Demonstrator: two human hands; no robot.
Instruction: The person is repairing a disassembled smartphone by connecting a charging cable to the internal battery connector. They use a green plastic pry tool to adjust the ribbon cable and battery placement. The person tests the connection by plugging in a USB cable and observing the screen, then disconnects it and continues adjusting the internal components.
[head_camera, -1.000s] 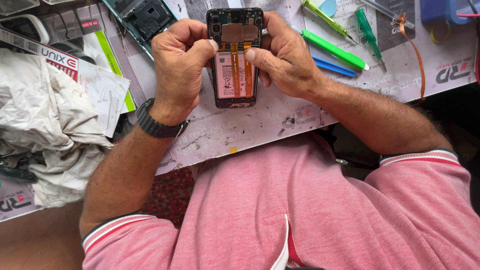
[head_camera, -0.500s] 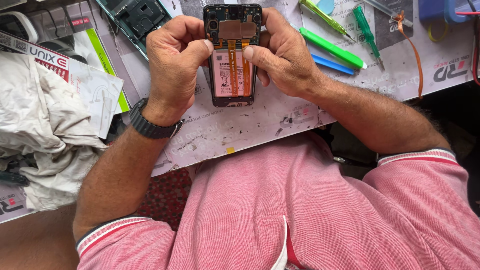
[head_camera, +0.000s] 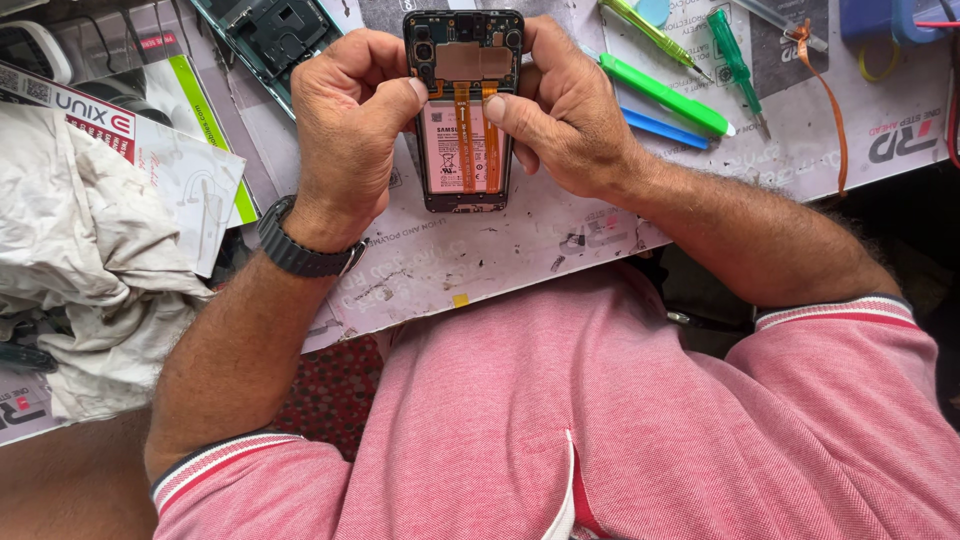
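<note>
A: What sits in the grip of the left hand (head_camera: 345, 130)?

B: An opened phone (head_camera: 463, 110), back cover off, battery and two orange ribbon cables showing; the left hand's grip is closed on its left edge, thumb pressed onto the inner face near the cables.

A: And the right hand (head_camera: 565, 115)?

B: Its grip is closed on the opposite edge; its thumb lies across the battery, tip just beside the ribbon cables; the phone hangs between both grips, lower end close over the tabletop (head_camera: 480, 255).

A: What lies around the grips?

B: Just beyond the right grip, a green pry tool (head_camera: 665, 96) and a blue one (head_camera: 662, 128) lie side by side; farther out, a green screwdriver (head_camera: 735, 60) and a yellow-green tool (head_camera: 650, 30); beyond the left grip, a dark phone frame (head_camera: 270, 35) lies tilted; well out past the left wrist, with its black watch (head_camera: 300, 250), a crumpled white cloth (head_camera: 80, 260) rests beside a printed leaflet (head_camera: 160, 140).
</note>
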